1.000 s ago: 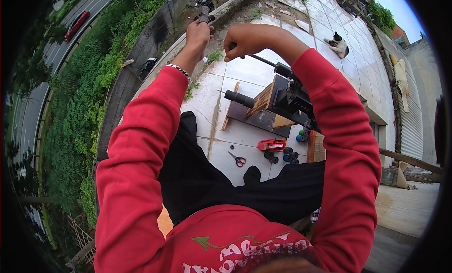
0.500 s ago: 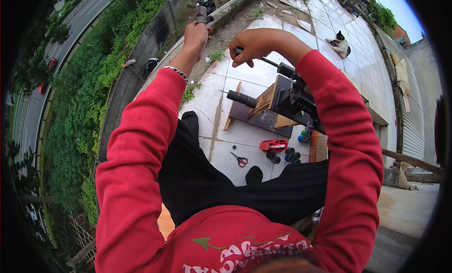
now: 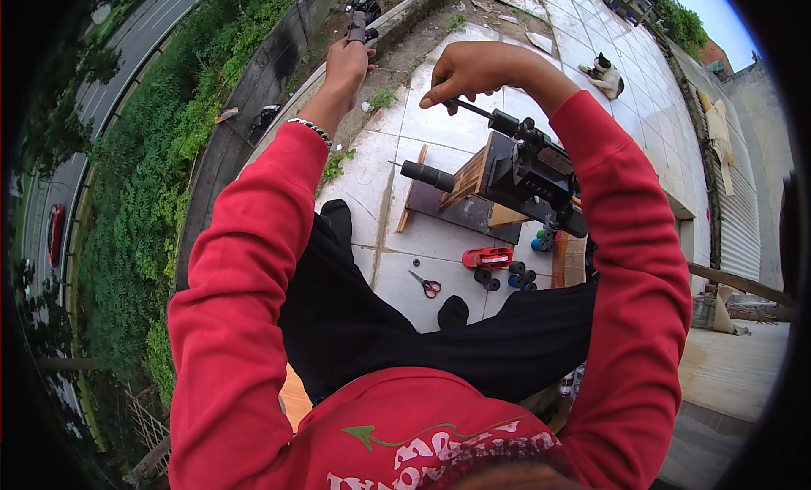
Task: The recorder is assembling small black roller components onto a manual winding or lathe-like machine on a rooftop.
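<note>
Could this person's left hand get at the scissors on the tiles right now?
Probably not without letting go first: the left hand is stretched out well away and seems closed around a grey cylinder. Nothing covers the scissors, though.

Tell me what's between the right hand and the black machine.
A dark rod spans the stretch from the right hand to the black machine, in the head view.

A tiled outdoor yard (image 3: 646, 122) (a cat (image 3: 605, 80) lies there), under open sky (image 3: 725, 13), near a road (image 3: 145, 55).
</note>
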Demonstrator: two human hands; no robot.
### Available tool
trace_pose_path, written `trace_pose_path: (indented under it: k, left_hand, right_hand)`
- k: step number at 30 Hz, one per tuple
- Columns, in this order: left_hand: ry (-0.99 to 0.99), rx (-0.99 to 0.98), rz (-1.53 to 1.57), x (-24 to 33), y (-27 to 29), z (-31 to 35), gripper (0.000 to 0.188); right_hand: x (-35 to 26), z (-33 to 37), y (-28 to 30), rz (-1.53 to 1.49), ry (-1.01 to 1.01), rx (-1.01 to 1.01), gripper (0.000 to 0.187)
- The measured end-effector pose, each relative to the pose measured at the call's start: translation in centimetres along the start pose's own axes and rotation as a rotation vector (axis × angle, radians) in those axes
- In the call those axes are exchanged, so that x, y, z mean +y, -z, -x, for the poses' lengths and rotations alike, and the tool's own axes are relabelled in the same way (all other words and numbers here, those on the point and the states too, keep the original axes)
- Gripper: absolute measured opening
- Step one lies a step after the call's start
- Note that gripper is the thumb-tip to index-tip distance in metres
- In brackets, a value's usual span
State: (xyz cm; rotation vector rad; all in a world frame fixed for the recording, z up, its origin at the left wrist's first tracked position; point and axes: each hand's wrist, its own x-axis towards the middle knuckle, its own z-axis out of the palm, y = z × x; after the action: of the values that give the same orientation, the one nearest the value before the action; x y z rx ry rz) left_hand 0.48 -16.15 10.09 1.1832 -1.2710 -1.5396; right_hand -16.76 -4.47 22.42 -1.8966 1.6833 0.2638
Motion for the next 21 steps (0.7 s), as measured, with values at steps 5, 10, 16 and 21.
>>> trace_pose_path:
  k: [5, 10, 16, 21]
  left_hand:
    - [-0.01, -0.004, -0.003, 0.0, -0.2, 0.1, 0.059]
    - [-0.006, -0.009, -0.016, -0.1, 0.1, 0.1, 0.058]
    - [-0.056, 0.031, 0.013, -0.2, 0.8, -0.1, 0.044]
    - [-0.036, 0.024, 0.017, -0.2, 1.0, 0.0, 0.044]
  right_hand:
    - [-0.4, -0.8, -0.7, 0.017, -0.01, 0.0, 0.047]
    - [-0.2, -0.5, -0.7, 0.029, 0.013, -0.051, 0.053]
    - [0.0, -1.0, -1.1, 0.061, 0.017, -0.057, 0.06]
    - [0.6, -0.4, -1.7, 0.195, 0.127, 0.081, 0.054]
